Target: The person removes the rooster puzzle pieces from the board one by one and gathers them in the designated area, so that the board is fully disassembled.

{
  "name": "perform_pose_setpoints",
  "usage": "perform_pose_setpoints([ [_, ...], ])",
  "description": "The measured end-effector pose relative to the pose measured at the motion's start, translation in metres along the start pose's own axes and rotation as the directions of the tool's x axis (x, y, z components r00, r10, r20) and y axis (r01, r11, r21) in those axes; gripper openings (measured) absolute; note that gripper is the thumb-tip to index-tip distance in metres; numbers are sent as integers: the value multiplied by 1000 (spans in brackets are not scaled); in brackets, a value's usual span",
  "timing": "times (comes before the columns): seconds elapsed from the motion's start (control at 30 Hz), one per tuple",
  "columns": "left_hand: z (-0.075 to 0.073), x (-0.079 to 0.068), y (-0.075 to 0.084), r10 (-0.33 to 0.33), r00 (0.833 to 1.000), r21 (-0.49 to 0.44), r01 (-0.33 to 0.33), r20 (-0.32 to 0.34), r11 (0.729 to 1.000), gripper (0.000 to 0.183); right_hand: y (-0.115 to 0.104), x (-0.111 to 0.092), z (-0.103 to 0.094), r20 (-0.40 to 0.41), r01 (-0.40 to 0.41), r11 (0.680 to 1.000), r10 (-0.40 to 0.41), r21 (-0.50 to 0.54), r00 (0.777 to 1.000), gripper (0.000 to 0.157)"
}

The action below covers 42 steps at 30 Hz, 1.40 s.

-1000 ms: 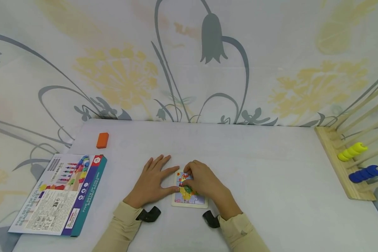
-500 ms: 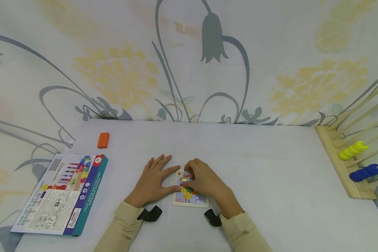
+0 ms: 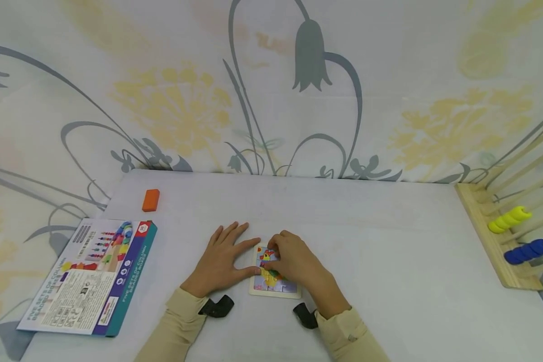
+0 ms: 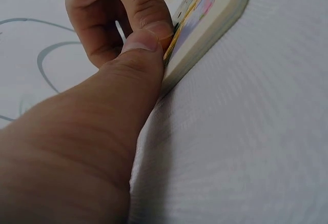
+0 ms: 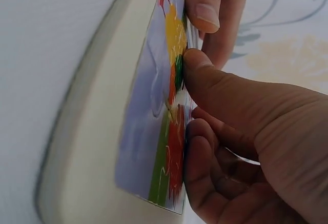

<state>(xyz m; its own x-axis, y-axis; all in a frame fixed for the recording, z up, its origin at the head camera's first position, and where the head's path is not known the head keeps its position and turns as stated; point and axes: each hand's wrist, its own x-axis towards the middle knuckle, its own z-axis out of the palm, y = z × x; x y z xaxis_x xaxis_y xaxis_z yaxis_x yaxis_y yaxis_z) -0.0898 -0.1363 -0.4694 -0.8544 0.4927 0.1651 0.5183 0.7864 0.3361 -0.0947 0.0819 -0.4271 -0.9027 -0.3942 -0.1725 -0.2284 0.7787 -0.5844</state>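
A small jigsaw puzzle in a pale frame lies flat on the table, with a yellow, red and green picture on a lilac ground. My left hand rests at its left edge, fingers spread and thumb tip touching the frame side. Over the puzzle's upper right part, my right hand bends its fingers. In the right wrist view the right thumb and curled fingertips meet the picture face. They cover some of the pieces, so whether one is pinched cannot be seen. Both thumbs nearly meet in the left wrist view.
A flat printed box lies at the left of the table, with an orange block behind it. On the right stands a wooden rack with yellow beads and blue beads on its rods. A flowered cloth hangs behind.
Both hands keep nearly the same pose on the puzzle. The whole head view has shifted slightly to the right; nothing has visibly been picked up or let go.
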Motion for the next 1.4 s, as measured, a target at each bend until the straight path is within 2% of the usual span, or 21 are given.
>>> perform_pose_setpoints([
  [0.1,-1,0,0,4,1000,0,-4,-4,1000,69,0,1,1,4,13,1000,-13,-3,1000,28],
  [0.3,-1,0,1,1,1000,-5,-1,5,1000,69,0,-1,0,-17,16,1000,-16,-14,1000,36],
  [0.4,-1,0,0,0,1000,-6,0,8,1000,69,-1,-1,-1,-17,35,999,-35,-37,999,35],
  [0.6,0,0,0,4,1000,-7,-4,3,1000,69,-1,0,-2,11,56,996,-56,-63,998,36],
  [0.8,0,0,0,8,1000,-5,-8,4,1000,69,2,2,-1,39,24,1000,-24,-18,999,39],
  [1.0,0,1,0,14,1000,2,-14,-6,1000,69,5,3,-2,55,24,1000,-25,19,998,42],
  [1.27,-1,0,1,6,1000,-10,-5,2,1000,69,7,2,0,38,45,998,-47,54,998,39],
  [1.4,-1,0,1,3,1000,-9,-3,1,1000,69,10,1,0,10,85,994,-86,63,996,35],
])
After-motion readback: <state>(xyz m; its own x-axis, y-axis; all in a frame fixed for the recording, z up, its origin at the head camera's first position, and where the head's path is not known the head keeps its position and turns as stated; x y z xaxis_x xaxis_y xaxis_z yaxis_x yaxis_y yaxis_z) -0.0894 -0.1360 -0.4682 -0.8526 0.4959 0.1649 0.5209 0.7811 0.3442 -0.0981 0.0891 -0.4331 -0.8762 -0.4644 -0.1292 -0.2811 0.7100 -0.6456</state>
